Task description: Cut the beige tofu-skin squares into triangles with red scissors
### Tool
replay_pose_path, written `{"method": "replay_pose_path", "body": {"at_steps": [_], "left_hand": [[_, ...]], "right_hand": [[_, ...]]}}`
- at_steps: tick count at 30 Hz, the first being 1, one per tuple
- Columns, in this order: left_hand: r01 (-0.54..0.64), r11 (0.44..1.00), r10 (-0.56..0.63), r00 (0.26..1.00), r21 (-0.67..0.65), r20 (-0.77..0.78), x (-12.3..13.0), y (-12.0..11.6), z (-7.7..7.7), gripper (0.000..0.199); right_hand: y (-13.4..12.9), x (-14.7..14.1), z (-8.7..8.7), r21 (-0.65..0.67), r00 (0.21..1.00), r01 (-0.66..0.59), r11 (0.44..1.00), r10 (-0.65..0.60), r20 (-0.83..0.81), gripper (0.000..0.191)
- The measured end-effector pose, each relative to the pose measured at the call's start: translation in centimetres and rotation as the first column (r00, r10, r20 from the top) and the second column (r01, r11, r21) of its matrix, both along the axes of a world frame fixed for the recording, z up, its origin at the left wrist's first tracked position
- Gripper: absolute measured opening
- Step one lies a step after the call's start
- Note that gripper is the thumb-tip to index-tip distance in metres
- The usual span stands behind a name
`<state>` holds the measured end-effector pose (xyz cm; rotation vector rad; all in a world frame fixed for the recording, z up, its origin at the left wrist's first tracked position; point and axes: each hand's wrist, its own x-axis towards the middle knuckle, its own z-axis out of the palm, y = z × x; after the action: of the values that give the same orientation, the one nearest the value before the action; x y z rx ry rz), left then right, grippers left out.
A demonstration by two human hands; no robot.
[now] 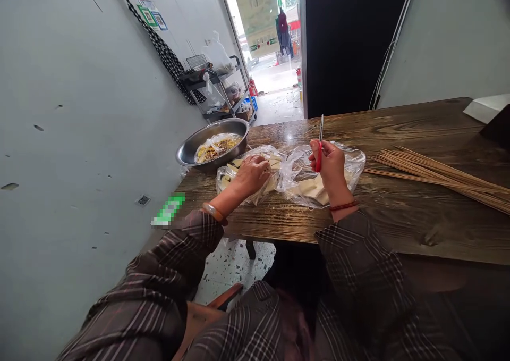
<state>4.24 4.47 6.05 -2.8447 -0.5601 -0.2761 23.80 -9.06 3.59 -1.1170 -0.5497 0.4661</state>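
My right hand point(330, 164) is closed around the red handle of a pair of scissors point(319, 153), its metal blades pointing up. Beneath that hand lies a clear plastic bag point(353, 161) with pale, flat, cream-coloured slices point(313, 187) in it. My left hand point(252, 173) reaches over a second clear plastic bag point(227, 179), its fingers bent and close together at the pale pieces inside. What those fingertips pinch, if anything, is hidden. More pale slices, some with dark edges, show around the left hand.
A steel basin point(185, 148) holding a plastic bag of yellow and brown food point(217, 147) stands at the table's left end. Many thin wooden skewers point(434, 172) lie to the right on the dark wooden table point(398, 212). A loaded cart point(219, 82) stands behind, near the doorway.
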Motion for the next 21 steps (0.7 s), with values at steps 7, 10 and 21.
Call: {"method": "replay_pose_path", "body": {"at_steps": [7, 10, 21], "left_hand": [[-0.143, 0.987, 0.147, 0.987, 0.071, -0.061, -3.5, -3.4, -0.3, 0.022], [-0.12, 0.992, 0.121, 0.992, -0.037, 0.017, -3.7, -3.5, -0.8, 0.011], [0.178, 0.758, 0.011, 0.958, -0.627, 0.285, -5.0, -6.7, -1.6, 0.03]], "right_hand": [[-0.1, 0.1, -0.1, -0.026, 1.0, 0.009, 1.0, -0.009, 0.021, 0.039], [-0.3, 0.1, 0.0, -0.01, 1.0, 0.009, 1.0, -0.009, -0.005, 0.036], [0.1, 0.3, -0.6, 0.011, 0.999, 0.029, 1.0, -0.029, -0.02, 0.039]]}}
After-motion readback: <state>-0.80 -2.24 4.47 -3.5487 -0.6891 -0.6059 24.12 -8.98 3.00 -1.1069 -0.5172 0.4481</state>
